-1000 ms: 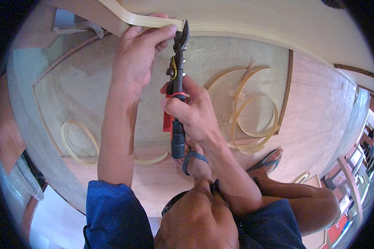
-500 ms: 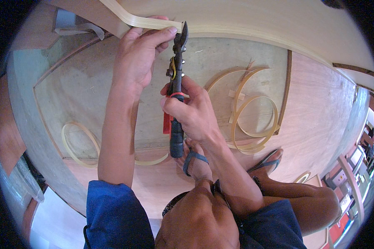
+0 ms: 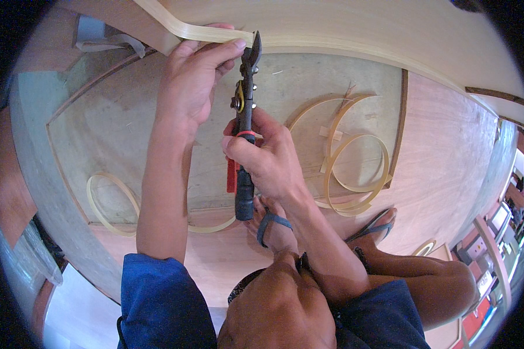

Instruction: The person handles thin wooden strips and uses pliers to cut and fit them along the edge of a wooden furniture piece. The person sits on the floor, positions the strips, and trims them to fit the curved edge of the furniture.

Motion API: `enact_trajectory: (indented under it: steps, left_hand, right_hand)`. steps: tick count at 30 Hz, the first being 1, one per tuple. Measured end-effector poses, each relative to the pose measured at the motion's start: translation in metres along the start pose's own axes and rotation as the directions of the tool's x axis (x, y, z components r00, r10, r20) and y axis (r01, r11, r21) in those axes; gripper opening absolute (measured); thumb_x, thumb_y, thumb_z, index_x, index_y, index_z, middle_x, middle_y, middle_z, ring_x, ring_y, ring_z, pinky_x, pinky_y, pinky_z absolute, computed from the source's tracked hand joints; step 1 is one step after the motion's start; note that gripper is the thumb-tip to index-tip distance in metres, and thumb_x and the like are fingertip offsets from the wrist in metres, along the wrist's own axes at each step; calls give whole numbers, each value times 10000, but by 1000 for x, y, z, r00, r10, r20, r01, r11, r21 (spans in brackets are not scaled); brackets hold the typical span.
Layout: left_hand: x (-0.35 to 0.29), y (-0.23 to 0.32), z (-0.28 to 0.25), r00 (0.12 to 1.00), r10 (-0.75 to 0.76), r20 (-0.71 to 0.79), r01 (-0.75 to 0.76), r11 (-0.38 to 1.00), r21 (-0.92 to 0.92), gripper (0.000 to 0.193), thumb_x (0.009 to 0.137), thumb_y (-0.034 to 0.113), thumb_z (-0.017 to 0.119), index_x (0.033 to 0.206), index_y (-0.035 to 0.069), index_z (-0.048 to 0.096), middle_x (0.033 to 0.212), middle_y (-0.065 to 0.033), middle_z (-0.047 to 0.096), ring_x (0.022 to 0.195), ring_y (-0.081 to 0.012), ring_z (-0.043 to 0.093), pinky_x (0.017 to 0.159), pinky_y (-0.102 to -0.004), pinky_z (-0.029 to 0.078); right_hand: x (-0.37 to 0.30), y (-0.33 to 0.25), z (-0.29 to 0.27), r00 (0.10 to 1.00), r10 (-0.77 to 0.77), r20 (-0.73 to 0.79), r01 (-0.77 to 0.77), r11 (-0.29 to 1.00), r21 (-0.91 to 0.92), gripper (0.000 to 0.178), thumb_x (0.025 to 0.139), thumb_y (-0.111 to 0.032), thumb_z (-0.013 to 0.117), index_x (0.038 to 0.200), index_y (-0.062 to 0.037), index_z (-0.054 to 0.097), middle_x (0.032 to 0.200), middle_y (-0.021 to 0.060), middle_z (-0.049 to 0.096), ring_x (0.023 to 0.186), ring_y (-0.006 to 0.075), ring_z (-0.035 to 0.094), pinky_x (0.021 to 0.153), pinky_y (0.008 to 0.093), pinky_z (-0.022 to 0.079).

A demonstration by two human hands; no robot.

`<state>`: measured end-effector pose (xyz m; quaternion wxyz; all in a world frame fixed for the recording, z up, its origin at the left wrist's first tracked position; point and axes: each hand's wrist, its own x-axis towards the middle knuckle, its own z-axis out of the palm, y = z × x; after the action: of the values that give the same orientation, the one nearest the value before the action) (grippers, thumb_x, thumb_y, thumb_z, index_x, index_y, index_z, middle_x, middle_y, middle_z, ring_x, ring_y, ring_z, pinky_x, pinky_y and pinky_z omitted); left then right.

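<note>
Snips [image 3: 245,119] have edged left, clasped by the right hand [image 3: 268,158]; the left hand [image 3: 186,87] pinches a pale strip [image 3: 193,31].

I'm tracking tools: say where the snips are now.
In the head view's upper middle, the snips are in the right hand, blades at the pale strip, beside the left hand.

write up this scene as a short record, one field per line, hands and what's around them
left hand: pinches a pale strip between thumb and fingers
right hand: grips snips by the red and black handles
snips' blades: pointing away from the person, at the strip, just right of the left thumb
right loops: thin, pale, curled, right of the right hand
left loop: similar, left of the left forearm
feet: in sandals
</note>
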<state>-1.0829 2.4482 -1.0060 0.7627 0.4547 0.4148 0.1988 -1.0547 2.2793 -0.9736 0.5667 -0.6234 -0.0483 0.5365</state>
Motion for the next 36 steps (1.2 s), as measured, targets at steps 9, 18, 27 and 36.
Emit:
enact_trajectory:
  steps: [9,18,27,36]
  left_hand:
    - [-1,2,2,1000,-10,-1,10,1000,-21,351,898,27,786,1230,29,672,1069,-63,738,969,-135,673,884,-297,518]
    - [-2,2,2,1000,-16,1,16,1000,-11,344,900,29,784,1226,30,675,1068,-63,740,976,-136,682,887,-295,520]
    - [1,1,0,1000,-18,15,18,1000,-19,321,905,30,778,1210,42,678,1070,-61,740,983,-140,683,897,-300,523]
    - [0,2,3,999,-37,-9,37,999,-23,342,902,25,777,1226,42,669,1081,-61,736,989,-149,691,905,-302,525]
  right_hand:
    - [-2,-3,-1,999,34,20,-34,999,-4,243,864,-192,727,982,4,643,802,35,644,746,114,604,697,297,500]
    - [-1,2,4,1000,3,-28,-1,999,49,216,847,-157,733,941,8,629,740,37,630,675,99,590,603,294,499]
    - [-1,2,1,999,24,-28,-25,998,-59,238,872,-181,727,977,18,649,763,38,635,697,105,601,646,295,507]
    - [1,4,0,996,-29,-84,12,981,-196,262,869,-179,729,977,41,638,725,37,618,680,95,588,614,299,509]
